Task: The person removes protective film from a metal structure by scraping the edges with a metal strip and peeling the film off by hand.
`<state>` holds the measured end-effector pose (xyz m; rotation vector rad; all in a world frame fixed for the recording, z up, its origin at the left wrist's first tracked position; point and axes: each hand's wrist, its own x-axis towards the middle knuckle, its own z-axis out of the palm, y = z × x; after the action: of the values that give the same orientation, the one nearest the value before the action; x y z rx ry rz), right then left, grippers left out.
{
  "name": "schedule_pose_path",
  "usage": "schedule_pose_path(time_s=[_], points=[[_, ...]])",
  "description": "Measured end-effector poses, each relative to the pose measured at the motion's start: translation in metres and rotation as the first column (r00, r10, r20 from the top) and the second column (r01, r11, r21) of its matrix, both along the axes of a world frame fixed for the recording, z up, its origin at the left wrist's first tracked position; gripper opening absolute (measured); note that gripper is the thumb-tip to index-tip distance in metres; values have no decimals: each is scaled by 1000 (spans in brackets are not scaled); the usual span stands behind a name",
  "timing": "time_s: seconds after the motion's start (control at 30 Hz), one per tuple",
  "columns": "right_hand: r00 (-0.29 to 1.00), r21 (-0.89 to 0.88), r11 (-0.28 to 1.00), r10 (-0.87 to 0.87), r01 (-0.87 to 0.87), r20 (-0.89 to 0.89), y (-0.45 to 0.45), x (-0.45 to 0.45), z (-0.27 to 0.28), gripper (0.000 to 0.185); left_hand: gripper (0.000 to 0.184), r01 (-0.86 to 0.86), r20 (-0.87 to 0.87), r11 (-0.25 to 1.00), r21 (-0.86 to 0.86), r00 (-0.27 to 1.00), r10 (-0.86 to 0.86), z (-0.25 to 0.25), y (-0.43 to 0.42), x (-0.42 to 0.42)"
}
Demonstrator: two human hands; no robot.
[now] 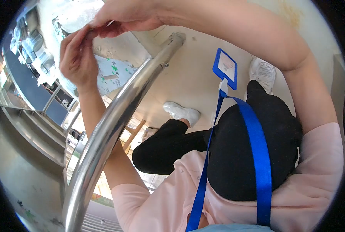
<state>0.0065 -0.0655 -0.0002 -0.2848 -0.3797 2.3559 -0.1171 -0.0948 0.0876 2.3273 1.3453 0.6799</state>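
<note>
At the upper left, my left hand [79, 60] is raised with its fingers pressed together. My right hand [122, 21] reaches across from the right, and its fingertips meet those of the left hand. Whatever is pinched between them is too small or hidden to make out. Just below the hands lies a pale sheet [112, 73] marked with small green leaf shapes. White, shiny material [74, 15] shows behind the fingertips.
A thick curved metal rail [114, 112] runs diagonally beside my left forearm. A blue lanyard [257, 154] with a badge [225, 69] hangs over my lap. White shoes [182, 112] rest on the floor. Grey metal ledges [33, 135] and cluttered clear containers [35, 42] are at the left.
</note>
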Motion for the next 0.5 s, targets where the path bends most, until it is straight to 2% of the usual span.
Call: schedule_pose_path(time_s=[0.07,0.1,0.13,0.17,0.2,0.23,0.27,0.3,0.4,0.43,0.5], points=[[978,188,982,-21,-18,206,0,30,32,20,18,-2,-228,985,175,973,42,14,-3,-9],[952,280,959,-49,-40,303,1,40,44,20,16,-153,-171,974,169,968,182,17,-5,-16],[835,498,866,-238,-49,497,8,36,33,20,14,-300,-114,942,154,941,318,17,-12,-26],[659,675,729,-451,-118,602,22,29,11,19,12,-438,-59,890,128,892,448,17,-17,-35],[447,791,563,-659,-239,604,31,22,-6,20,11,-370,-331,915,159,853,402,19,-19,-44],[472,849,453,-707,-271,527,31,22,-19,21,12,-296,-577,940,169,744,337,20,-19,-51],[498,894,334,-745,-299,445,25,26,-36,24,13,-222,-777,962,158,573,260,21,-20,-55],[527,923,212,-769,-321,361,17,29,-46,26,19,35,-915,972,234,345,208,19,-25,-47],[487,971,159,-843,-180,229,0,25,-57,34,19,-259,-801,944,203,510,313,8,-25,-59],[556,951,214,-774,-222,304,1,27,-58,38,16,-538,-758,841,57,525,387,9,-23,-57],[702,920,334,-605,-204,375,5,27,-60,34,16,-468,-831,883,48,471,295,12,-13,-51]])
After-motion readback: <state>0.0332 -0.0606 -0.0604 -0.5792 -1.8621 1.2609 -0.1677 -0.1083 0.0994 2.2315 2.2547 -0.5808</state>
